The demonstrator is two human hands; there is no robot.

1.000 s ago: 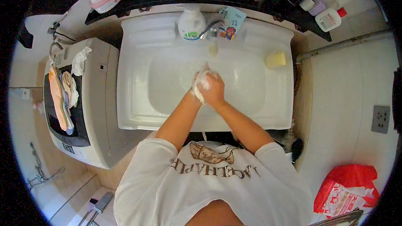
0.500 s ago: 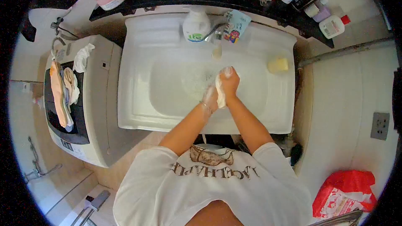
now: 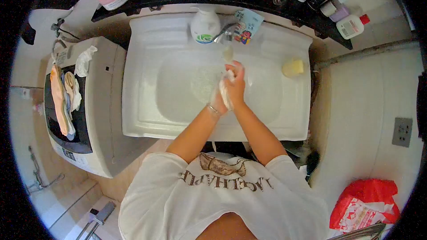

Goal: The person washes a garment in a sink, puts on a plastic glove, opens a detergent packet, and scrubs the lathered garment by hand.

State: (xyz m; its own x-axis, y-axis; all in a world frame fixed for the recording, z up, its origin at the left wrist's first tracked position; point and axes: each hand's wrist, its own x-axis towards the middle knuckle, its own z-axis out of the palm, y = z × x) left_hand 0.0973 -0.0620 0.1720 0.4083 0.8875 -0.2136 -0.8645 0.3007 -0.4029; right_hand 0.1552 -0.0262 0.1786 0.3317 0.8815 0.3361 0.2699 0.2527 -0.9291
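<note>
Over the white sink (image 3: 142, 115), a small wet white cloth (image 3: 225, 94) is pressed between my two hands. My left hand (image 3: 217, 99), with a bracelet at the wrist, is closed against the cloth from the left, its fingers mostly hidden. From the right, my right hand (image 3: 238, 85) wraps the cloth, fingers bent around its upper end. Just beyond my hands is the faucet (image 3: 228, 40), its spout pointing down towards them. Cloudy, sudsy water lies in the basin. The cloth's exact kind cannot be made out.
A yellow soap bar (image 3: 293, 68) sits on the sink's right ledge. Behind the faucet stand a white pump bottle (image 3: 205, 26) and a blue pouch (image 3: 248, 24). Several bottles line the black shelf (image 3: 178, 1). Folded cloths (image 3: 61, 102) lie on the washing machine (image 3: 104, 106) at left.
My right hand has loosened from a fist, with its fingers now partly extended around the cloth. Both hands and the cloth have shifted slightly left.
</note>
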